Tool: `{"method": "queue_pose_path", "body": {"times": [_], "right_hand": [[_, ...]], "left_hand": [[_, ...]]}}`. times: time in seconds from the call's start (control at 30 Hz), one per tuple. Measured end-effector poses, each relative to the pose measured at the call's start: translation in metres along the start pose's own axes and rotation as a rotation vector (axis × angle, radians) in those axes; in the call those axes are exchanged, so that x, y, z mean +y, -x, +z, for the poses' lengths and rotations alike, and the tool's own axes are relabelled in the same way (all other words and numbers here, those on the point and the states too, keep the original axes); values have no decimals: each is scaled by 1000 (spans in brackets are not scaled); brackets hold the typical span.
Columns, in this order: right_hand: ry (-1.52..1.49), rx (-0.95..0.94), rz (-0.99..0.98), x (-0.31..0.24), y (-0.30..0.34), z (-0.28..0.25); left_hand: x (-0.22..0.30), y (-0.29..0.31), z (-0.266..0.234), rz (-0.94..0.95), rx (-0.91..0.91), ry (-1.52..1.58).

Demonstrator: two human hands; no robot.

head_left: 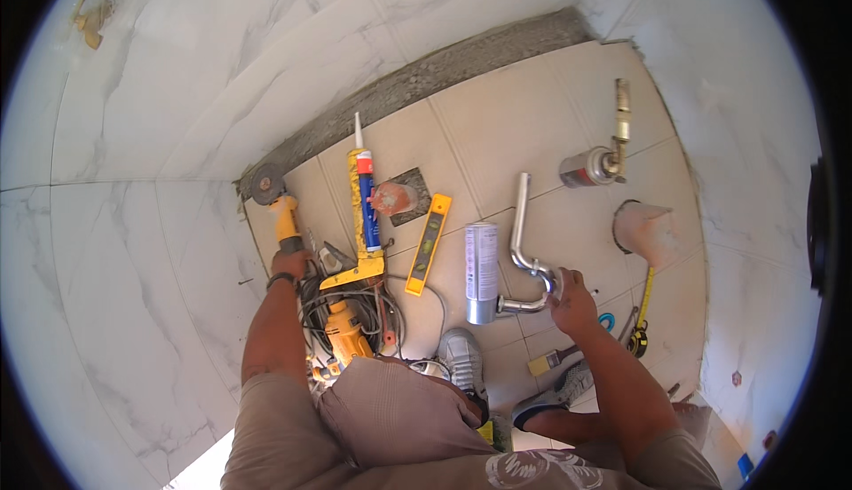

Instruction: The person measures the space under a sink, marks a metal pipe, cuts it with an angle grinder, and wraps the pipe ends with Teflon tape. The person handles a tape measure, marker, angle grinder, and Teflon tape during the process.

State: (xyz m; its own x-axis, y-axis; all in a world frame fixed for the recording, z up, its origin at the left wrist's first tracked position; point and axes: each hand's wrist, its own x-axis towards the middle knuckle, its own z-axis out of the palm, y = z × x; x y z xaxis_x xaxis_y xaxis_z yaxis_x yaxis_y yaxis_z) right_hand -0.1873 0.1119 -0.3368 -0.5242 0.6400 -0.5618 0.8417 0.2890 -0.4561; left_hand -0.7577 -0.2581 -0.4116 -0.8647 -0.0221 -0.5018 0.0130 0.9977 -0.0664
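My left hand (291,264) is closed around the rear grip of a yellow angle grinder (285,219), whose disc lies at the left floor edge by the wall. My right hand (574,303) grips the bend of a chrome drain trap pipe (519,233) on the tiles. A silver can (482,268) lies beside the pipe. To its left are a yellow spirit level (429,243) and a yellow caulking gun (362,268) loaded with a blue sealant tube (368,201). A yellow power tool (347,330) sits among coiled cables near my left forearm.
A blowtorch (590,168) lies far right, above a pipe stub (641,226) in the floor. A tape measure (637,341) and a brush (548,361) lie near my shoes. Another stub (393,198) rises from a square floor cutout. A brass tap (90,24) projects from the wall.
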Motion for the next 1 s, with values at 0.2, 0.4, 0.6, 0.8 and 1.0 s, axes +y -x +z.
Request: {"method": "queue_pose_path", "body": {"times": [0.2, 0.4, 0.6, 0.8, 1.0], "right_hand": [[16, -83, -46, 9, 64, -47], [-65, -83, -172, -38, 130, -83], [-423, -95, -372, -123, 224, -131], [-865, 458, -605, -176, 296, -183], [-1444, 546, -757, -126, 329, -230]], "left_hand": [[-60, -8, -56, 648, 90, -668], [-17, 206, -129, 569, 82, 916], [68, 425, -240, 1075, -72, 859], [173, 577, -265, 1649, -24, 645], [223, 696, -218, 1748, -610, 391]]}}
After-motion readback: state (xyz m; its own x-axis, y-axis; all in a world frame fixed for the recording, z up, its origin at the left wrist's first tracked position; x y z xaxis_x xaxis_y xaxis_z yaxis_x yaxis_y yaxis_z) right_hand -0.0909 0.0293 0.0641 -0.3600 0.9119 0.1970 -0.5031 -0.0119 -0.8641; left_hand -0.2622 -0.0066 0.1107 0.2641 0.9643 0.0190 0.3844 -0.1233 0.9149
